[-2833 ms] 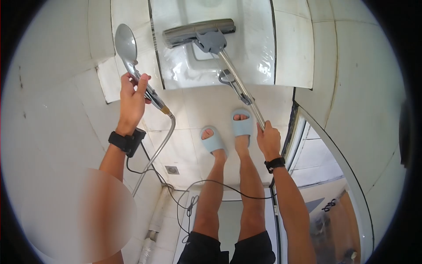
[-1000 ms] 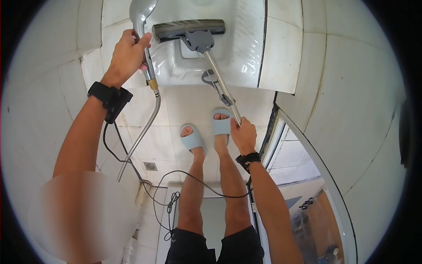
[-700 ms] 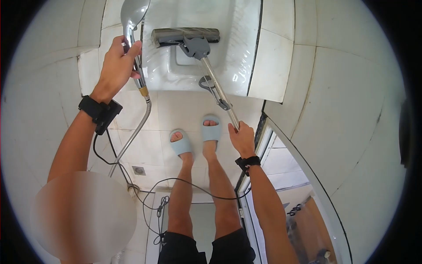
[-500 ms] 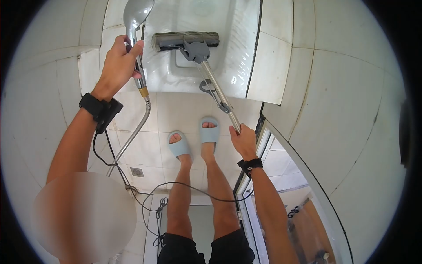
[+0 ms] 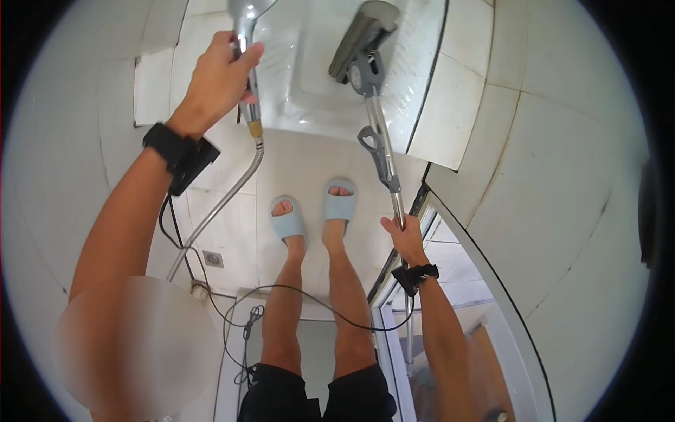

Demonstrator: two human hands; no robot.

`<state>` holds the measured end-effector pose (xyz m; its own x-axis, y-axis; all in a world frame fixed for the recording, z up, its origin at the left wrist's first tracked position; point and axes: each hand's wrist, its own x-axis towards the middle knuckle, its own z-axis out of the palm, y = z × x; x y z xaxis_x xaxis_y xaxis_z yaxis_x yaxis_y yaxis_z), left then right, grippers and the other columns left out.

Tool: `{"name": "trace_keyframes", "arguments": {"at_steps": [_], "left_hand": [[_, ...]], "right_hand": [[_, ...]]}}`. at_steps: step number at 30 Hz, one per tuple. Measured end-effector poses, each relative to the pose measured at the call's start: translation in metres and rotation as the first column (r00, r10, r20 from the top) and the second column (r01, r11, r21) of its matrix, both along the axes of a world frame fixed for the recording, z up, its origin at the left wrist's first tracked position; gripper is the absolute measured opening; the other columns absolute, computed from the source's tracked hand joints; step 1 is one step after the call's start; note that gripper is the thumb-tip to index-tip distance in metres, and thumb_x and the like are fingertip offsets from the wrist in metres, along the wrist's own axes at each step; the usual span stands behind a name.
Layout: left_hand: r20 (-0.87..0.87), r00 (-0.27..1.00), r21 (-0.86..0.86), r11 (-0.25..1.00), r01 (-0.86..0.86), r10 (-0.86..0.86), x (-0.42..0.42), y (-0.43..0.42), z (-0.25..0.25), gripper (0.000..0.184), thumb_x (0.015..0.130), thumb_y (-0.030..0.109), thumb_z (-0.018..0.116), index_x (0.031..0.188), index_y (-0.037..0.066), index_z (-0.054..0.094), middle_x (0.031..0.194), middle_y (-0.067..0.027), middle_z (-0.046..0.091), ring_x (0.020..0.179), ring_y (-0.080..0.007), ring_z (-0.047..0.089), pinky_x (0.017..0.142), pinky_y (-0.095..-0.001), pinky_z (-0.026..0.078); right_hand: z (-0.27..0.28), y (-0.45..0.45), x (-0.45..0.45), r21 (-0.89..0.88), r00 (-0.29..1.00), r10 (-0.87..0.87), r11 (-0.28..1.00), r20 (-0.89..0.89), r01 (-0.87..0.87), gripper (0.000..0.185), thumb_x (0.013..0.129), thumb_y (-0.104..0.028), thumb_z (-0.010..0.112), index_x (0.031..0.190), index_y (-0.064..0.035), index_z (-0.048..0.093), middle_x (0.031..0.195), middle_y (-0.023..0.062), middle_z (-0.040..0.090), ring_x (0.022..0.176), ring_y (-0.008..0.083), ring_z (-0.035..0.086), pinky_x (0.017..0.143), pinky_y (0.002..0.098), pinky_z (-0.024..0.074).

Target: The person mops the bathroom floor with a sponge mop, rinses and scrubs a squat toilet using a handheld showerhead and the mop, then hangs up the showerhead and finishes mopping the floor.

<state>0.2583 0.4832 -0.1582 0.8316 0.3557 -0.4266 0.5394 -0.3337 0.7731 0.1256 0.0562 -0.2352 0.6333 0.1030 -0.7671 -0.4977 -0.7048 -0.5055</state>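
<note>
My left hand is wrapped round the handle of a chrome shower head, whose top runs past the upper edge of the view. From its base a metal hose curves down to the left. My right hand grips the metal pole of a roller sponge mop. The mop's grey sponge head is tilted above the white squat toilet basin; whether it touches the surface I cannot tell. A grey lever sits on the pole between the head and my right hand.
My feet in light blue slippers stand on pale floor tiles. A drain lies at left. A black cable loops between my wrists, across my legs. An open-framed doorway is at right, with tiled walls around.
The mop head has turned from crosswise to slanted and moved right and up. The pole and my right hand have shifted right. My left hand, with the shower head, appears farther right and higher.
</note>
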Motion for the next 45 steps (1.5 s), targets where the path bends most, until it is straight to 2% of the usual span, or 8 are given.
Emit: {"name": "trace_keyframes", "arguments": {"at_steps": [2,5,11,26,33,35,41,45], "left_hand": [[0.010,1.000,-0.026,1.000,0.012,-0.011,0.002,-0.004,-0.006,0.052,0.094,0.032,0.059,0.120,-0.011,0.045,0.083,-0.0122,0.060,0.058,-0.0189,0.064,0.055,-0.0295,0.056],[0.015,0.997,-0.007,0.997,0.081,-0.080,0.009,-0.006,-0.008,0.052,0.094,0.032,0.060,0.120,-0.011,0.045,0.080,-0.0118,0.060,0.058,-0.0192,0.064,0.055,-0.0304,0.056],[0.017,0.969,0.068,0.967,0.245,-0.247,0.045,-0.011,-0.012,0.046,0.094,0.034,0.058,0.108,-0.008,0.049,0.074,-0.0128,0.057,0.057,-0.0230,0.066,0.054,-0.0320,0.056],[-0.321,0.794,0.251,0.762,0.597,-0.517,0.141,-0.007,0.018,0.056,0.096,0.038,0.056,0.129,-0.005,0.044,0.089,-0.0110,0.061,0.059,-0.0143,0.058,0.053,-0.0283,0.057],[-0.320,0.760,0.208,0.741,0.639,-0.565,0.148,-0.019,0.028,0.046,0.098,0.037,0.055,0.121,-0.003,0.048,0.082,-0.0058,0.060,0.057,-0.0099,0.053,0.052,-0.0250,0.052],[-0.271,0.739,0.165,0.727,0.667,-0.617,0.151,-0.019,0.032,0.040,0.097,0.034,0.054,0.108,-0.004,0.051,0.074,-0.0085,0.054,0.052,-0.0151,0.056,0.052,-0.0287,0.052],[-0.247,0.733,0.127,0.728,0.673,-0.634,0.135,-0.018,0.051,0.051,0.096,0.034,0.059,0.129,-0.002,0.047,0.075,-0.0062,0.053,0.055,-0.0115,0.052,0.048,-0.0265,0.047],[-0.277,0.772,0.172,0.761,0.626,-0.572,0.120,-0.019,0.052,0.045,0.096,0.029,0.059,0.130,0.002,0.048,0.075,-0.0053,0.053,0.055,-0.0115,0.052,0.047,-0.0272,0.046]], "right_hand": [[-0.006,-0.006,-0.007,0.019,0.985,-0.131,0.991,-0.114,0.134,0.045,0.080,-0.032,0.078,0.059,-0.0087,0.045,0.054,-0.0034,0.041,0.051,0.0074,0.036,0.045,0.0277,0.0298],[-0.016,-0.002,-0.011,-0.002,0.998,-0.056,0.998,0.010,0.056,0.046,0.079,-0.031,0.079,0.058,-0.0099,0.044,0.053,-0.0039,0.040,0.049,0.0068,0.035,0.045,0.0270,0.0287],[-0.027,-0.012,-0.022,-0.002,0.997,-0.074,0.997,0.001,0.074,0.044,0.077,-0.027,0.080,0.058,-0.0088,0.045,0.052,-0.0031,0.041,0.048,0.0087,0.036,0.044,0.0290,0.0297],[-0.036,-0.011,-0.028,-0.041,0.998,-0.032,0.999,0.060,0.034,0.038,0.072,-0.022,0.079,0.059,-0.0023,0.049,0.052,0.0082,0.051,0.049,0.0165,0.046,0.048,0.0349,0.0405],[-0.048,-0.013,-0.036,0.028,0.995,-0.091,0.996,0.052,0.089,0.029,0.072,-0.014,0.072,0.061,-0.0009,0.049,0.053,0.0113,0.049,0.048,0.0219,0.047,0.050,0.0369,0.0414],[-0.052,-0.013,-0.038,0.026,0.995,-0.073,0.997,0.074,0.072,0.026,0.072,-0.013,0.070,0.062,0.0002,0.050,0.054,0.0147,0.051,0.049,0.0274,0.050,0.052,0.0387,0.0424],[-0.048,-0.015,-0.033,0.043,0.992,-0.118,0.992,0.050,0.116,0.022,0.073,-0.013,0.068,0.066,0.0021,0.053,0.058,0.0184,0.055,0.055,0.0345,0.057,0.055,0.0409,0.0452],[-0.050,-0.016,-0.030,-0.004,0.998,-0.065,0.998,0.017,0.065,0.020,0.074,-0.015,0.065,0.071,0.0040,0.058,0.065,0.0227,0.060,0.063,0.0404,0.061,0.058,0.0434,0.0474]]}}
